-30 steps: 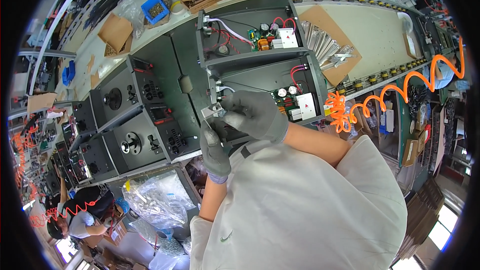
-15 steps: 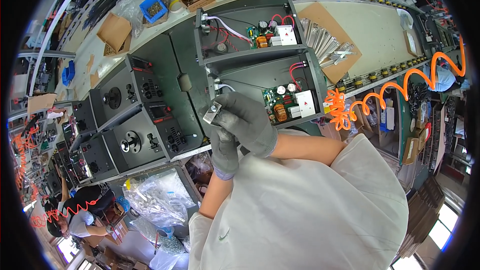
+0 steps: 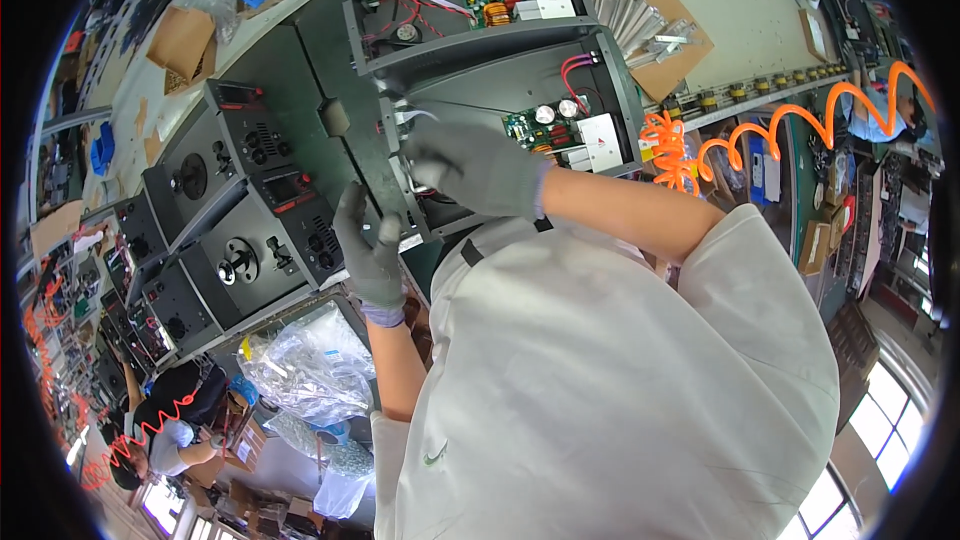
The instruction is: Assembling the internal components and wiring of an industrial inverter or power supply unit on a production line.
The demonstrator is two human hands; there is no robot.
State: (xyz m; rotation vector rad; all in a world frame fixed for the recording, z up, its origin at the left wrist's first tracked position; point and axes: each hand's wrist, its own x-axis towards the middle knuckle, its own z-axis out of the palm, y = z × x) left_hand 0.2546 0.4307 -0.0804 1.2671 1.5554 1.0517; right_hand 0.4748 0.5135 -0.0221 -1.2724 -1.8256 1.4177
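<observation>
Over the left edge of the near dark-grey metal housing (image 3: 520, 70), my gloved right hand (image 3: 475, 170) is closed and slightly blurred. A small shiny metal bracket (image 3: 411, 180) shows at its fingertips, mostly hidden by the glove. My gloved left hand (image 3: 372, 255) is apart from it, beside the housing's front left corner, its fingers and thumb spread with nothing between them. Inside the near housing lie a green circuit board (image 3: 520, 127), red wires (image 3: 568, 80) and a white plate (image 3: 601, 143). Behind it, the far housing (image 3: 440, 52) carries similar parts.
Dark housings with round hubs (image 3: 238, 262) stand to the left. Metal strips (image 3: 620, 15) lie on cardboard at the far right. An orange coiled hose (image 3: 800, 120) hangs on the right. Plastic bags (image 3: 310, 360) lie lower left, and a co-worker (image 3: 165, 440) sits beyond.
My hands have parted: the right took the metal bracket to the near housing's left edge, while the left let go, moved left and opened. The view has shifted, so the bench sits higher.
</observation>
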